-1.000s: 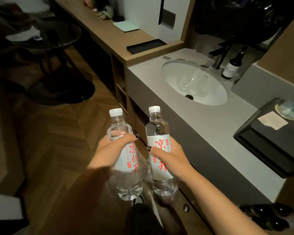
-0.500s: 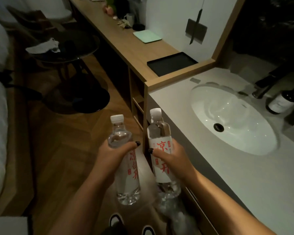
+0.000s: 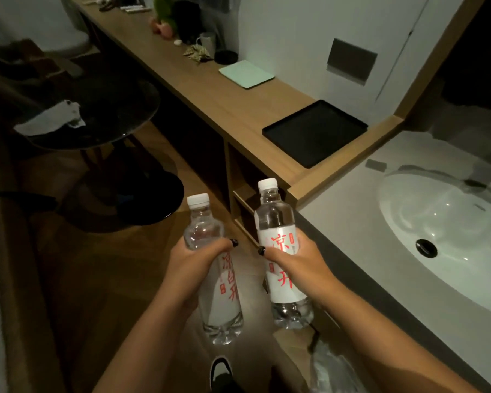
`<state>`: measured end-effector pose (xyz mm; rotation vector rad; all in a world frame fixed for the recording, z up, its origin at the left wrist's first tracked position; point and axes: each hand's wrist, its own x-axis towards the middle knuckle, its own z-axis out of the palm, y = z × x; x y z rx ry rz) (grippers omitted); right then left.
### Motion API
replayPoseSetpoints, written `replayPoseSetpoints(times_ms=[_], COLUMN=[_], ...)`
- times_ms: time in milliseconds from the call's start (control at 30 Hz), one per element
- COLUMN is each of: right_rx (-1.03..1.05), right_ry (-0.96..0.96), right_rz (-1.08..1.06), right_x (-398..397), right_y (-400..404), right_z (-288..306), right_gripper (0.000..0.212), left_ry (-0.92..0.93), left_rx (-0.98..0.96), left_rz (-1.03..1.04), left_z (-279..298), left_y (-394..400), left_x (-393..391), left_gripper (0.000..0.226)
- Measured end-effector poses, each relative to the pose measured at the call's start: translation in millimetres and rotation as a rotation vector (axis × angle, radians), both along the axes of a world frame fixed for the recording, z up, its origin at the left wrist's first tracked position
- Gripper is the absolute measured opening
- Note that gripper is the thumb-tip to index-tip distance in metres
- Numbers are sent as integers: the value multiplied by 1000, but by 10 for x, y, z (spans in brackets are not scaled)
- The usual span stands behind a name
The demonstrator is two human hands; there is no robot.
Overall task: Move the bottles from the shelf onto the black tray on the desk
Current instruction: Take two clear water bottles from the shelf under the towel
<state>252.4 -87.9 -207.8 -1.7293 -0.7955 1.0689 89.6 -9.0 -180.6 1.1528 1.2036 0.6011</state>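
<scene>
Both hands carry upright water bottles above the floor: left hand [image 3: 194,268] grips left bottle [image 3: 214,282], right hand [image 3: 298,266] grips right bottle [image 3: 281,262]. Risk: thin tray rim could tip a bottle set down on it. Empty black tray [image 3: 315,133] sits on wooden counter [image 3: 219,92], beside sink [image 3: 448,239], in a dim room.

Left hand [image 3: 194,268] holding left bottle [image 3: 214,279] beside right bottle [image 3: 281,251] in right hand [image 3: 298,265], both hanging over floor before desk [image 3: 210,92], tray [image 3: 315,131] lying on desk's near end, sink [image 3: 425,219] sitting right of tray.
</scene>
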Motion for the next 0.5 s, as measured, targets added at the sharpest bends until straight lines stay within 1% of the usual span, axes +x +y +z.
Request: replayPoseSetpoints(times_ms=[100, 200, 333, 500], right_rx=[-7, 0, -10, 4], right_ry=[-18, 21, -1, -5], right_rz=[-48, -70, -57, -22], right_x=[-14, 22, 184, 516], right_y=[449, 818, 1305, 2009], right_z=[-4, 2, 12, 88], right_gripper=[31, 31, 33, 27], left_ry=[4, 0, -25, -28], left_rx=[35, 36, -8, -31], left_rz=[-8, -4, 8, 33], left_z=[23, 33, -17, -33], left_y=[548, 983, 1511, 2206], left_x=[47, 156, 364, 712], left_gripper=[23, 24, 28, 31])
